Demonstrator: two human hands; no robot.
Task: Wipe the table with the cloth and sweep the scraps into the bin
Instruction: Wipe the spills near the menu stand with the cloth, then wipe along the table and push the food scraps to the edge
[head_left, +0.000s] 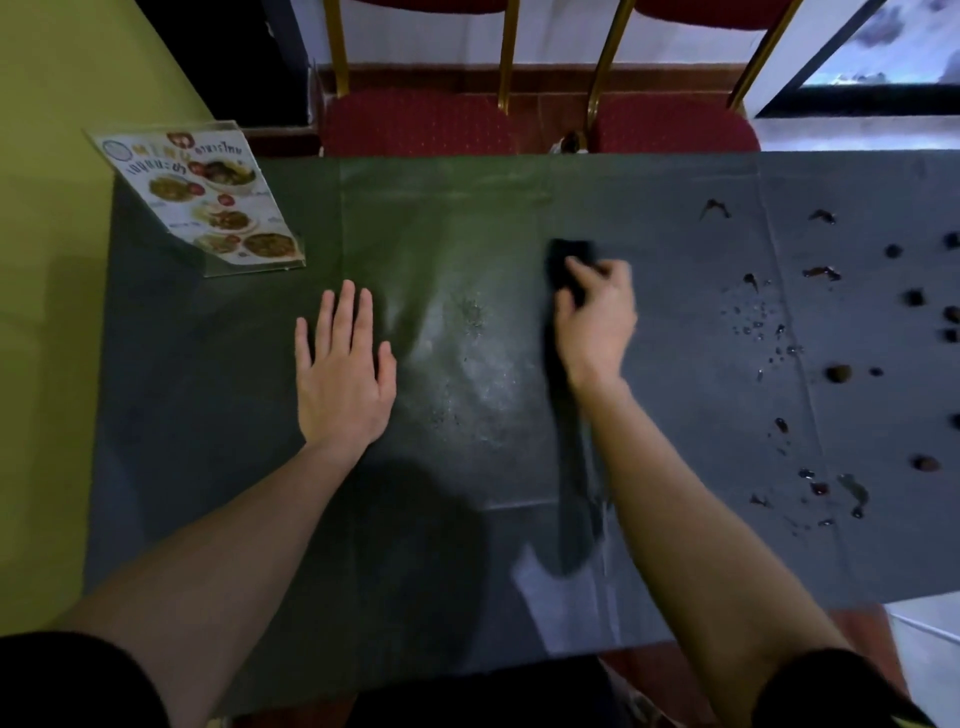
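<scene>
Head view, the only one I have: right hand (597, 317) grips a dark cloth (563, 260) bunched at the fingers, with a long tail of it trailing back along the forearm toward the near edge. It sits mid-table, on the dark green table (208, 415) cover. Left hand (343, 369) lies flat, fingers straight and spread, palm down, left of centre, holding nothing. Between the hands I see a wet, streaky patch. Scraps (836, 373) and droplets are scattered over the right part of the table, well apart from the cloth. A menu stand (208, 202) stands at the far left corner; two red chairs (670, 124) sit across the table. No bin in frame.

My read: wiping step in hand, centre done or nearly, scrap side untouched. Next move calls for working the cloth rightward, gathering scraps to one edge. Bin location I can't tell, so it needs finding first.
</scene>
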